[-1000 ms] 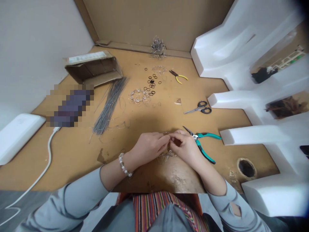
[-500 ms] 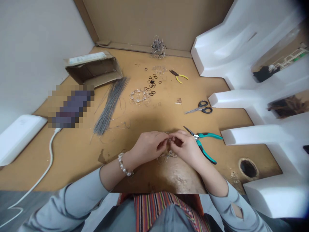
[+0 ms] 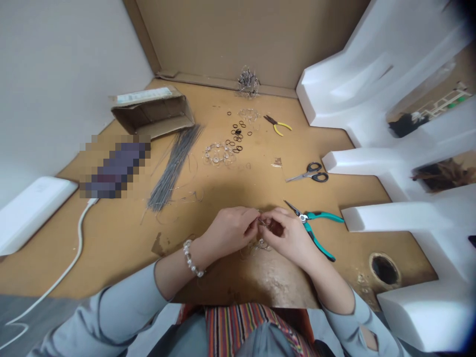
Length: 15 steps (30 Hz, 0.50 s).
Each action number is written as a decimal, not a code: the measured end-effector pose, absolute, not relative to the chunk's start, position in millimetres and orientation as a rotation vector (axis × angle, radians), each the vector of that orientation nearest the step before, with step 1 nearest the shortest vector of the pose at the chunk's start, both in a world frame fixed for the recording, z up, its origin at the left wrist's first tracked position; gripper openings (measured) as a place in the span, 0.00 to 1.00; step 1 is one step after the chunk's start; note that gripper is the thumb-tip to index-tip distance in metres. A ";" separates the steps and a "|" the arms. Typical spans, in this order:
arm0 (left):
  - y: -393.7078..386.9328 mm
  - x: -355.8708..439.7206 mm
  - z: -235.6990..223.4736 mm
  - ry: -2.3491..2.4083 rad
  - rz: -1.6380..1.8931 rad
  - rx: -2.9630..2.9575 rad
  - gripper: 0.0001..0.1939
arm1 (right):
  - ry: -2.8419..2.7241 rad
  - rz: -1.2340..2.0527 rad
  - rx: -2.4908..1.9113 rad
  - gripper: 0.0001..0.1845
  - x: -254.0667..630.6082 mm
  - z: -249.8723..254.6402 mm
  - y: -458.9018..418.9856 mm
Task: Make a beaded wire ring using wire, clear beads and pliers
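My left hand [image 3: 238,225] and my right hand [image 3: 285,233] meet fingertip to fingertip near the table's front edge. Both pinch a thin silvery wire, part of a looped wire piece with clear beads [image 3: 262,244] that hangs below the fingers. Its upper part is mostly hidden by my fingers. Just right of my right hand lie green-handled long-nose pliers [image 3: 304,218], their jaws pointing up and left. A bundle of straight grey wires [image 3: 173,171] rests farther off to the left.
Beyond my hands lie a beaded wire ring [image 3: 216,153], several black rings [image 3: 238,133], scissors [image 3: 308,172] and yellow-handled pliers [image 3: 278,126]. A cardboard box [image 3: 152,111], white power bank [image 3: 37,208] and cable [image 3: 80,233] are left. White foam [image 3: 383,217] borders the right.
My fingers shift slightly around the wire, and the gap between my right thumb and fingers looks wider. The whole view has drifted a little; the tools stay put on the table.
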<state>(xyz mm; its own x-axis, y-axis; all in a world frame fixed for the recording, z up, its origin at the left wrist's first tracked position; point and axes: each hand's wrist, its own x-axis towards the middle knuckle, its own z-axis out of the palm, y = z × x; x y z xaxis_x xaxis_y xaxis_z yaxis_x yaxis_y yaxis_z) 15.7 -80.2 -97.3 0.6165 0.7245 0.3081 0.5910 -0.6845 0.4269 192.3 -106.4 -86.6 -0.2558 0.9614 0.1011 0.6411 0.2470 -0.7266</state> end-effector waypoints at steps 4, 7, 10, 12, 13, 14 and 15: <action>-80.1 16.6 -97.5 1.084 0.643 2.575 0.07 | -1.977 0.802 -1.410 0.08 193.8 -85.2 -104.2; -80.3 16.5 -97.3 1.088 0.632 2.562 0.06 | -1.976 0.813 -1.402 0.10 195.8 -87.7 -102.4; -80.0 15.7 -96.0 1.072 0.617 2.542 0.06 | -1.959 0.813 -1.407 0.10 197.0 -90.4 -101.4; -79.2 15.0 -94.9 1.047 0.614 2.534 0.08 | -1.941 0.826 -1.410 0.09 197.3 -91.6 -100.7; -78.9 14.6 -94.4 1.032 0.620 2.533 0.08 | -1.931 0.836 -1.413 0.09 197.3 -91.9 -100.3; -78.6 14.3 -94.0 1.017 0.626 2.536 0.09 | -1.923 0.845 -1.418 0.09 197.3 -92.2 -99.9; -78.5 14.1 -93.6 1.001 0.627 2.546 0.09 | -1.917 0.851 -1.424 0.10 197.2 -92.4 -99.5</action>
